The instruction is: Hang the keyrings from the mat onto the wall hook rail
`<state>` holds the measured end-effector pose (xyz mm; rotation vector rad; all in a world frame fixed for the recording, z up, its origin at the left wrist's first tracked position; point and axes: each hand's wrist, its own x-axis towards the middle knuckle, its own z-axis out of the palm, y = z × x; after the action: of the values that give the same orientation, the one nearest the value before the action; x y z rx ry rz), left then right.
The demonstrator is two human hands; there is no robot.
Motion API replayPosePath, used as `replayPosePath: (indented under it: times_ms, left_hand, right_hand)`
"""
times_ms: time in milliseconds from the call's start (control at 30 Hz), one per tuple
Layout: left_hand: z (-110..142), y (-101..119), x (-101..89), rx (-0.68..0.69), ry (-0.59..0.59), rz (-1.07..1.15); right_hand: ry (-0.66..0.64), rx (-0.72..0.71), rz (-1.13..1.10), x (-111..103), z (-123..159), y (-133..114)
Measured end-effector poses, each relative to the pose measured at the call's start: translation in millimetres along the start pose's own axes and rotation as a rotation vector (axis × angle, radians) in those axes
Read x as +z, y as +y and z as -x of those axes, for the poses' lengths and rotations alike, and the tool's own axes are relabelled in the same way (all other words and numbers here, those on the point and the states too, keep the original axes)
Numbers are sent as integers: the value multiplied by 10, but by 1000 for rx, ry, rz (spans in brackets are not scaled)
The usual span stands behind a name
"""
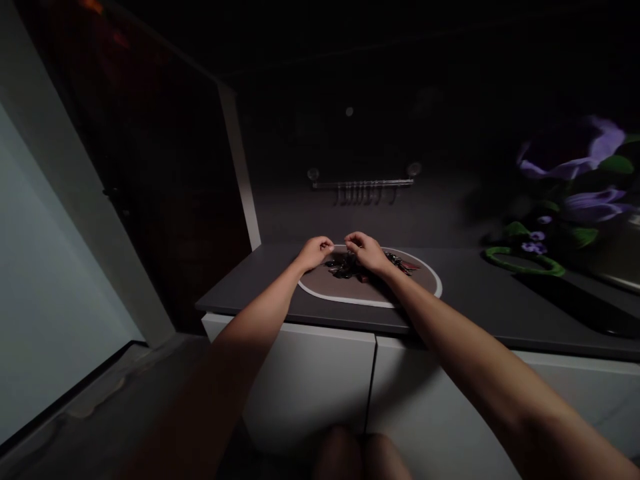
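On the dark countertop lies an oval brown mat (330, 290) with a white rim. A heap of small metal items, apparently keys (342, 270), is spread over its middle, with some dark red pieces (411, 267) at the right. My left hand (315, 252) is above the mat's left end, its thumb and fingers pinched together. Over the heap, my right hand (367, 252) is also closed in a pinch, fingertips toward the left hand. A small gap separates the two hands. Whatever either pinch holds is too small and dark to make out.
A clear rail (370, 183) with several hooks is fixed to the wall behind the mat. At right stand purple artificial flowers (595, 200), a green ring (525, 261) and a dark flat object (575, 303). White cabinet doors (320, 380) are below; a dark door (165, 180) is left.
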<state>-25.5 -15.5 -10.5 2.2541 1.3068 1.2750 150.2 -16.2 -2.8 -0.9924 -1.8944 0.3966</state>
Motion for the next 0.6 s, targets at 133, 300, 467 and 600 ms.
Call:
replayPosePath:
  times_ms: [133,300,467,600]
  left_hand:
    - [45,-104,-53,50,-133,-144]
    - [34,-221,-94,85,-282,-170]
    - [22,-259,-92,88,-369,-167]
    - [20,-257,-89,86,-362,-195]
  right_hand:
    - [-62,-128,207,4,28,54]
    - [-83,-202,350,15,26,83]
    - [-99,-198,394,29,31,60]
    - [-121,-194,416,37,30,49]
